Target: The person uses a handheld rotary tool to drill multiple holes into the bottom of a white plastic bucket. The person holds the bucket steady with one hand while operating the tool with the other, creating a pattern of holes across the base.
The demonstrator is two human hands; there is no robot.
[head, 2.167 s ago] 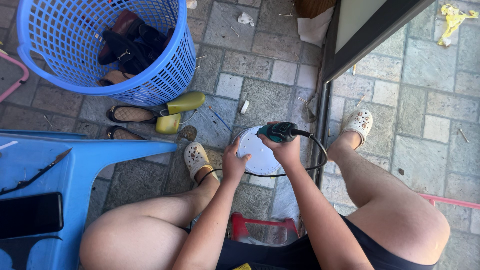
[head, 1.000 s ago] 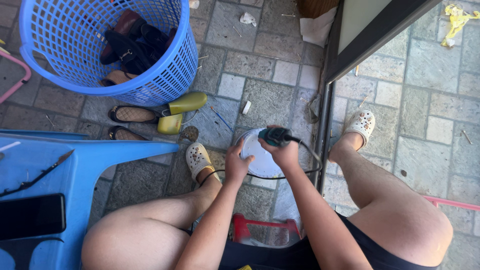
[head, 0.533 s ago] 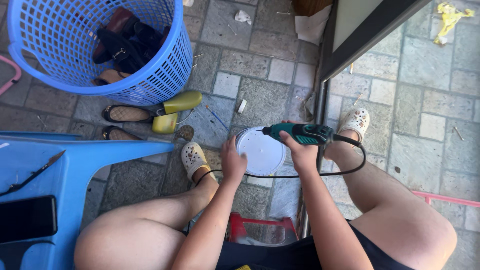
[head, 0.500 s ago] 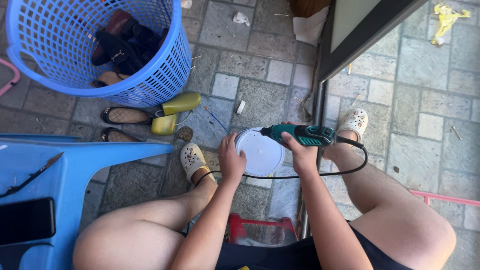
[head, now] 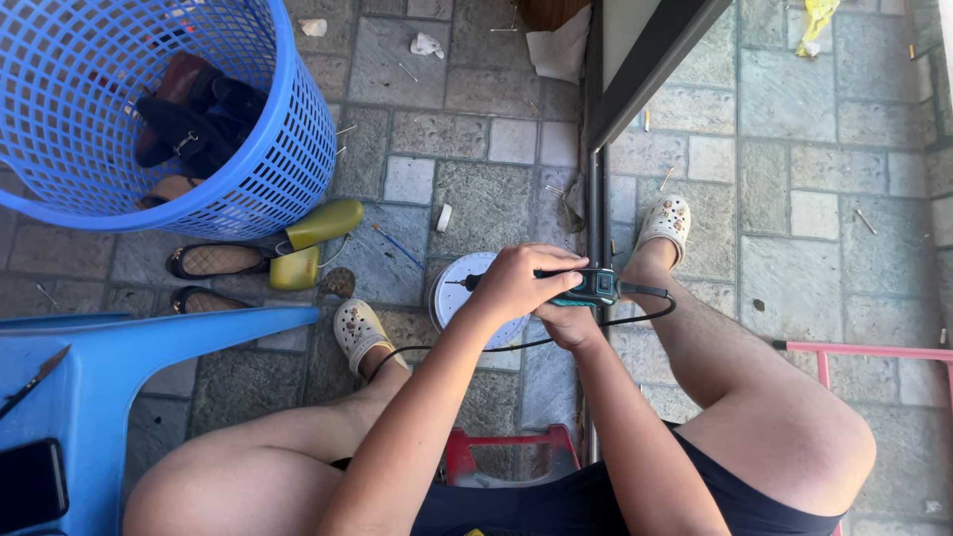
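Note:
Both my hands hold a slim teal and black corded rotary tool [head: 588, 287] lying level above a round white lid [head: 459, 294] on the paving. My left hand [head: 519, 280] wraps over its front part, and a thin bit sticks out to the left over the lid. My right hand [head: 568, 320] grips the tool's body from below. Its black cable [head: 496, 344] loops from the rear end back under my forearms. I sit with knees apart on a low red stool [head: 501, 457].
A blue mesh basket [head: 238, 149] with dark shoes stands at the upper left. Two flat shoes with yellow-green heels [head: 253, 260] lie below it. A blue plastic table [head: 109, 367] carries a phone [head: 30, 483]. A dark metal frame post [head: 594, 199] rises ahead; a pink bar [head: 864, 349] is on the right.
My left hand has left the white lid's edge and closed over the front of the tool. The tool has swung level and drawn in over the lid.

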